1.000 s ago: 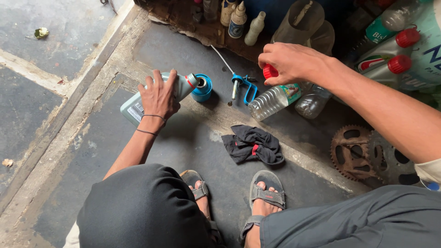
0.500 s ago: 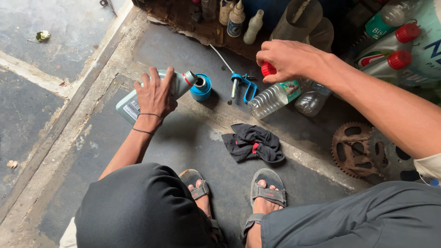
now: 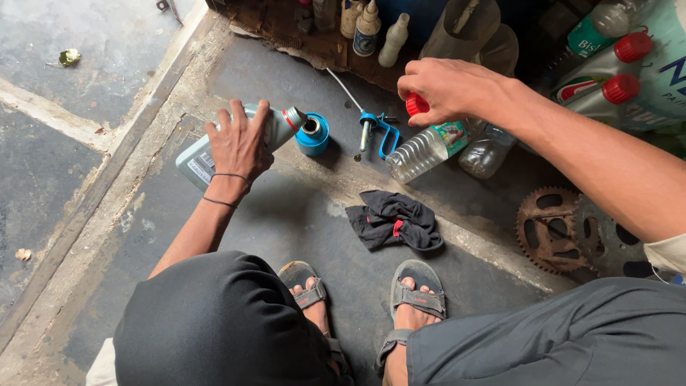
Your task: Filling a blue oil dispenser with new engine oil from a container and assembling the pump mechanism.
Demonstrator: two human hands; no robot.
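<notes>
While the grey jug [image 3: 207, 154] lies tipped under the left hand [image 3: 239, 143], its open spout sits over the blue can [image 3: 312, 134], so pouring looks under way, not done. The right hand [image 3: 446, 89] pinches a red cap [image 3: 416, 104] above a clear bottle [image 3: 421, 151]

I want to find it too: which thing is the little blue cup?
Look at the left hand tipping a grey oil bottle on the floor. The blue cup sits right at the bottle's open mouth. It is the only round, bright blue, open-topped thing there.
</notes>
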